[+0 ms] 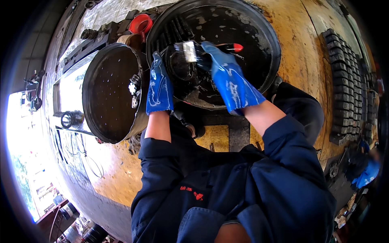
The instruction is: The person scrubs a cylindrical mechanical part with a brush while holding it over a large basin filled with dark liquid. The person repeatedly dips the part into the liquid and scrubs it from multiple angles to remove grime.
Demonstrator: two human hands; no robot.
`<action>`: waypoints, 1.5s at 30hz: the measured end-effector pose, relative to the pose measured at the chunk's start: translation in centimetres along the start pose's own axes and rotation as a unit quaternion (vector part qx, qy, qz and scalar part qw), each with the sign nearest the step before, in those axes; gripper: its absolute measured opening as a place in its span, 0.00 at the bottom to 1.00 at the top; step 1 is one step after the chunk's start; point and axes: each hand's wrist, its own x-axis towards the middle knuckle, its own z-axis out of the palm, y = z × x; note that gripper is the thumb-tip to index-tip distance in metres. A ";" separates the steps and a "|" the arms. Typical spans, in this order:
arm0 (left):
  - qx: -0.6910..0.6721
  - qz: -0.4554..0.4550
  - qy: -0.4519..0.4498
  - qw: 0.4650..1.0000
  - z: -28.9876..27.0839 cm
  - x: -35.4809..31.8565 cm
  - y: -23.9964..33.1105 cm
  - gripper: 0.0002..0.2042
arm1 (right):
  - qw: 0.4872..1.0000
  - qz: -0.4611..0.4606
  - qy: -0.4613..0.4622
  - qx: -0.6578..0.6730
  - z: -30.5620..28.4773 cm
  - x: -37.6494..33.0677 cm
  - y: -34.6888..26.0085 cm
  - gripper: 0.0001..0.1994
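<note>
Cleaning under way in black basin (259,60) at far edge of floor. Left hand (159,83) gripping dark metal part (184,65); right hand (227,77) clenched on brush (190,50), scrubbing part's top. Grime visible; washing judged unfinished. Second basin (109,93) alongside, left.

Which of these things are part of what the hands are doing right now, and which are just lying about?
In use:
left hand, steadying the dark metal part
right hand, holding the paintbrush
round black basin under the part

Lying about:
second black tub
red funnel
rows of dark parts on the floor
</note>
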 end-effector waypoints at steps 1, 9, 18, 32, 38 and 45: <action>-0.004 0.000 -0.003 1.000 0.2 0.1 0.1 0.28 | 0.999 -0.020 -0.015 0.026 0.7 -0.3 -0.2 0.18; -0.018 -0.005 -0.008 1.000 0.2 0.1 -0.3 0.28 | 0.990 -0.085 -0.108 0.011 1.5 -6.2 2.0 0.17; -0.022 -0.007 -0.006 1.000 1.0 0.7 -0.8 0.28 | 0.987 -0.061 -0.126 -0.076 -0.9 -5.6 4.7 0.09; -0.050 -0.010 -0.007 0.999 2.1 2.5 -0.4 0.28 | 0.994 0.056 0.085 -0.036 -4.7 5.3 6.4 0.25; -0.060 -0.016 -0.019 0.998 2.3 2.3 -0.3 0.27 | 0.987 -0.030 0.049 0.149 0.3 7.4 2.5 0.22; -0.066 -0.021 -0.004 0.998 1.8 2.4 -1.0 0.27 | 0.960 -0.125 -0.117 -0.221 -1.9 0.7 1.9 0.15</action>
